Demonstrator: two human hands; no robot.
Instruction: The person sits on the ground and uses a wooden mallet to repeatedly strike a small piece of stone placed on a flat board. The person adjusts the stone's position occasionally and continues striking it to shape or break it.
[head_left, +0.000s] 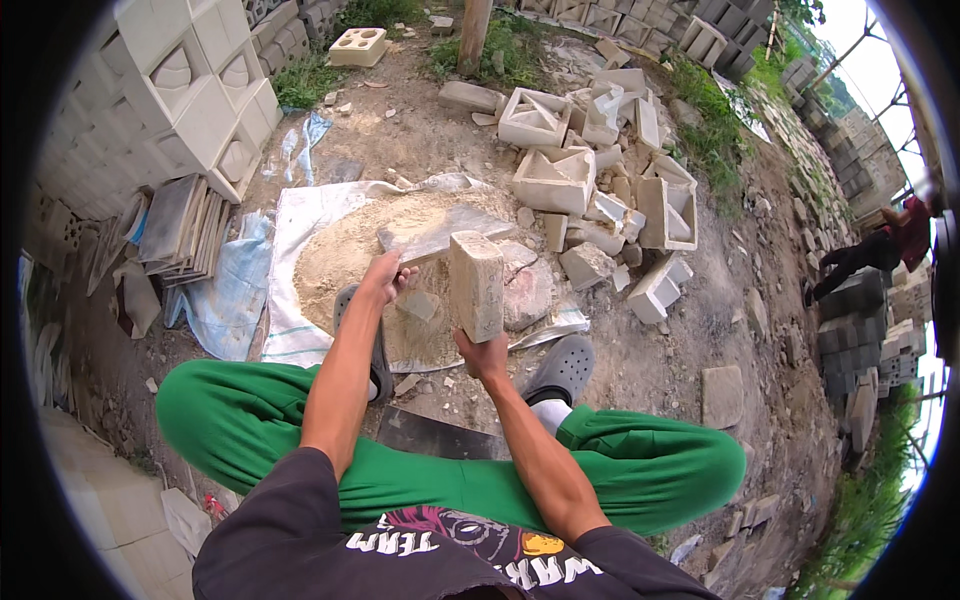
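Note:
My left hand (385,278) is closed at the near left end of a flat grey slab (450,228), which lies tilted over a heap of pale crushed material (325,262). In my right hand (483,355) is the lower end of a rectangular, worn concrete block (477,283), held upright just right of the slab's middle. The block hides part of the slab. Beneath the heap, a white woven sack (290,325) is spread on the ground. A pinkish flat stone (528,293) lies right of the block, and a small grey chunk (418,304) is between my hands.
Broken and hollow concrete blocks (553,180) are piled ahead on the right. Pale patterned blocks (205,120) are stacked at the left, near leaning boards (185,232) and blue plastic sheeting (230,290). A wooden post (474,38) rises ahead. Another person (880,248) is at far right.

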